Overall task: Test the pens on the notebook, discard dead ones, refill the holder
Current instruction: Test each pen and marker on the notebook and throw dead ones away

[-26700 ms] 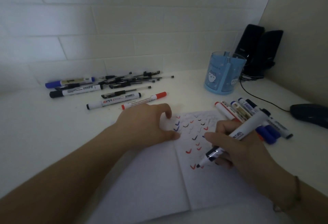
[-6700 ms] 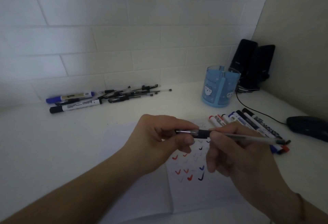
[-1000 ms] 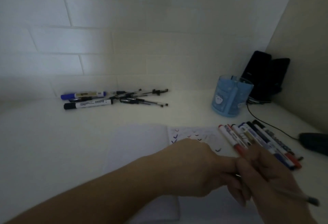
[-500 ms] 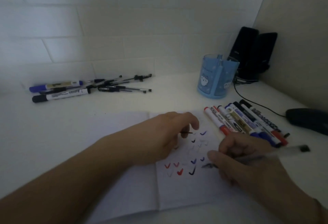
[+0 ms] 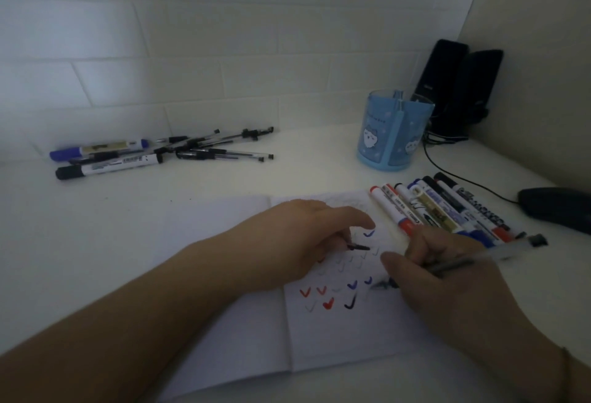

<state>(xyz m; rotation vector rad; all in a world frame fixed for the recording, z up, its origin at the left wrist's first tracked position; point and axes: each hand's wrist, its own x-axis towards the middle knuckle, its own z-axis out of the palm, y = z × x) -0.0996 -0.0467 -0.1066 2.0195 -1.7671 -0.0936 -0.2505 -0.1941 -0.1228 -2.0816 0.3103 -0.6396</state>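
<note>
From the head view, your right hand (image 5: pixel 447 278) is grasping a thin pen (image 5: pixel 473 258), its tip touching the notebook (image 5: pixel 335 338) on the bench. Your left hand (image 5: pixel 297 242) is pinning the page while pinching a small cap (image 5: pixel 358 247). Be pressing lightly, stroking on blank paper beside the ticks, with the holder (image 5: pixel 395 137) waiting behind.

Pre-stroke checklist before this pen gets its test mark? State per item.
1. Pen gripped in right hand: ok.
2. Cap off, held in left hand: ok, a small dark cap pokes from its fingers.
3. Notebook pinned by the left hand: ok.
4. Tip over blank paper: ok, just right of the blue tick.
5. Tip touching the page: cannot tell, blurred.
6. Holder reachable and upright: ok.
</note>
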